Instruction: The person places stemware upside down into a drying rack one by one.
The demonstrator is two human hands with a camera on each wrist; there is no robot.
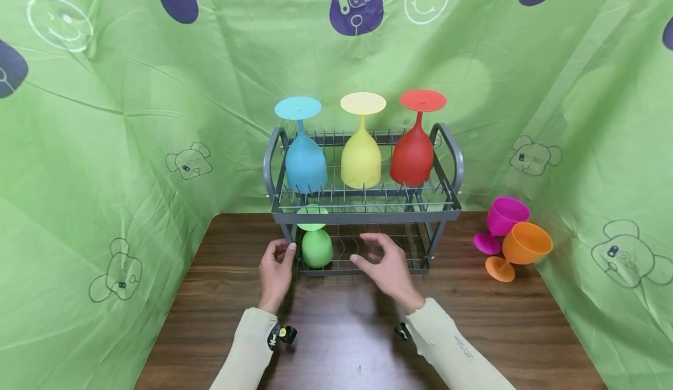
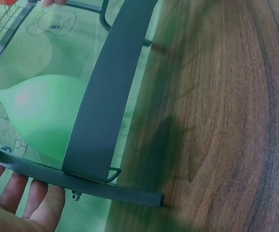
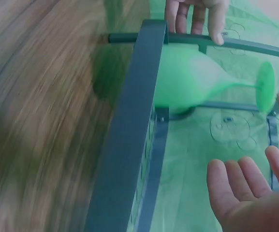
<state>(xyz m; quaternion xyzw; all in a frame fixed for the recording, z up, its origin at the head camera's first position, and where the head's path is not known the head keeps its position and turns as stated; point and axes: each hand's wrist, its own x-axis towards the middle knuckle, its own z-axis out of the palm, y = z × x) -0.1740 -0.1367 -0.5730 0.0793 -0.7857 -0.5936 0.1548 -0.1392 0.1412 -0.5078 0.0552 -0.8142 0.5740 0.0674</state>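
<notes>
Head: apparently steadying the dark-grey two-tier metal rack (image 1: 366, 217) around the inverted green plastic goblet (image 1: 317, 250), lower left. Left wrist: curling fingers of the left hand (image 2: 21, 210) round the left post (image 2: 134, 195). Right wrist: spreading fingers of the right hand (image 3: 255, 203), gripping nothing; probably needing to reach right for the orange plastic goblet (image 1: 527, 247).

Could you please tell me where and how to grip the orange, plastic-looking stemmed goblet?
I'd cup the bowl of the orange goblet, bare right hand coming from the near side: it appears upright, its wide rounded bowl exposed there, while the magenta, plastic-looking stemmed goblet stands close behind.
</notes>
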